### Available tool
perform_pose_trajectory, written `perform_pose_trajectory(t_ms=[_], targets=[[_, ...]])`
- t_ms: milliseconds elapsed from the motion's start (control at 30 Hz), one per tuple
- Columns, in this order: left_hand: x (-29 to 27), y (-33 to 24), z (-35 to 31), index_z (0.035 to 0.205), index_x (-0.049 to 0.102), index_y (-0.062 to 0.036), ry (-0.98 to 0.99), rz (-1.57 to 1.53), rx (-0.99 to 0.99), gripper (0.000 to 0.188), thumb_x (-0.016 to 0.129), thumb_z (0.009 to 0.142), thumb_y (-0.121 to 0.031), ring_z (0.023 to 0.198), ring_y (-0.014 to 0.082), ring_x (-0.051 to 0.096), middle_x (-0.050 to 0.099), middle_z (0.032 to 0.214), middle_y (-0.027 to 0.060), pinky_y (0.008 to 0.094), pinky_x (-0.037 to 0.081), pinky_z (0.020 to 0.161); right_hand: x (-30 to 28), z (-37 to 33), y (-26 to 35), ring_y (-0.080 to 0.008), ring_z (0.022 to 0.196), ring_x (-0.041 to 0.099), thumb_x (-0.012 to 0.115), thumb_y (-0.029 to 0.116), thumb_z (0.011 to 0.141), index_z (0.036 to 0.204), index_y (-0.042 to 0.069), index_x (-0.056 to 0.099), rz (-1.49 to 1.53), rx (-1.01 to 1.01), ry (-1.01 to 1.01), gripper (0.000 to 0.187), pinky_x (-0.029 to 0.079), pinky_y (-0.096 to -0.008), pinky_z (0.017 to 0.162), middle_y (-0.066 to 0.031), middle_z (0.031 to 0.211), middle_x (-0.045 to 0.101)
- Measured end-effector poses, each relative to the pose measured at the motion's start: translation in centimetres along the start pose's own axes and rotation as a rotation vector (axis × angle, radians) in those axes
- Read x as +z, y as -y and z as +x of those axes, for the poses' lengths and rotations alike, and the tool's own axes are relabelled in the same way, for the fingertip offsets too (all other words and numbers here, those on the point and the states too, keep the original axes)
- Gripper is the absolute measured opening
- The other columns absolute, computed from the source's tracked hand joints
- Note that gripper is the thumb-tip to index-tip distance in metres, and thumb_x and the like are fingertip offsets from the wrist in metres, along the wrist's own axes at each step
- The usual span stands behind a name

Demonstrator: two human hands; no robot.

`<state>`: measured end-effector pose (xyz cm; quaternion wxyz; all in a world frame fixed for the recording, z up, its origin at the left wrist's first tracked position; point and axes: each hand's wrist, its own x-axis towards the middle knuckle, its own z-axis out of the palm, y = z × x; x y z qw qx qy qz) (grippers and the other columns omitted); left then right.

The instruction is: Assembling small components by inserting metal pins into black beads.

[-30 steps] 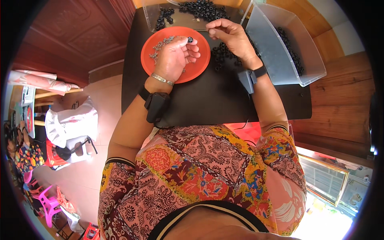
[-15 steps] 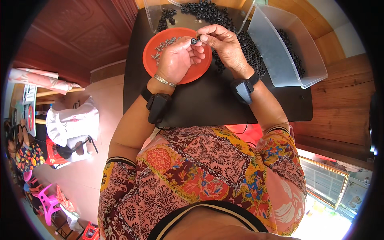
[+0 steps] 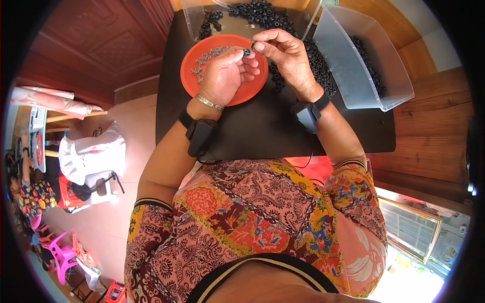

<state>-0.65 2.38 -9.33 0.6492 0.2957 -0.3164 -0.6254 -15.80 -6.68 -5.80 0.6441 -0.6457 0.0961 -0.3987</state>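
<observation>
Above an orange round tray (image 3: 247,91), my left hand (image 3: 221,78) holds a small black ring-like part (image 3: 246,52) between thumb and forefinger, its hole facing up. The other left fingers curl loosely below. My right hand (image 3: 290,59) pinches a tiny dark piece (image 3: 254,45) just right of the black part, with a small gap between them; its exact kind is too small to make out. Many small silver metal pieces (image 3: 198,63) lie on the tray's left side.
Loose black parts (image 3: 318,68) are heaped right of the tray on the dark table (image 3: 242,131). More black parts (image 3: 262,15) lie at the back. A translucent bin (image 3: 343,76) with black parts stands at the right. Another person (image 3: 33,194) is at the far left.
My right hand has shifted slightly right, so the tiny piece is now apart from the black part. The left hand stays almost in place. The other person's arm has moved.
</observation>
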Motion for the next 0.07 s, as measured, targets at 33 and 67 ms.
perform_pose_trajectory(t_ms=[33, 67], targets=[[-0.04, 0.06, 0.03, 0.098, 0.060, -0.0050, -0.007, 0.004, -0.007, 0.026, 0.050, 0.091, -0.028, 0.084, 0.0197, 0.062, 0.064, 0.092, 0.0071, 0.0320, 0.046, 0.076, 0.02, -0.04, 0.01, -0.0092, 0.091, 0.060, 0.064, 0.002, 0.089, 0.103, 0.004, 0.066, 0.002, -0.010, 0.005, 0.014, 0.048, -0.0250, 0.085, -0.0023, 0.096, 0.066], [-0.18, 0.17, 0.09, 0.098, 0.060, -0.0051, -0.015, 0.008, -0.013, 0.026, 0.050, 0.091, -0.029, 0.084, 0.0199, 0.062, 0.064, 0.092, 0.0070, 0.0323, 0.047, 0.076, 0.01, -0.06, -0.05, -0.0097, 0.091, 0.060, 0.063, 0.003, 0.089, 0.104, 0.004, 0.066, -0.056, -0.013, 0.004, 0.015, 0.048, -0.0249, 0.086, -0.0020, 0.097, 0.066]])
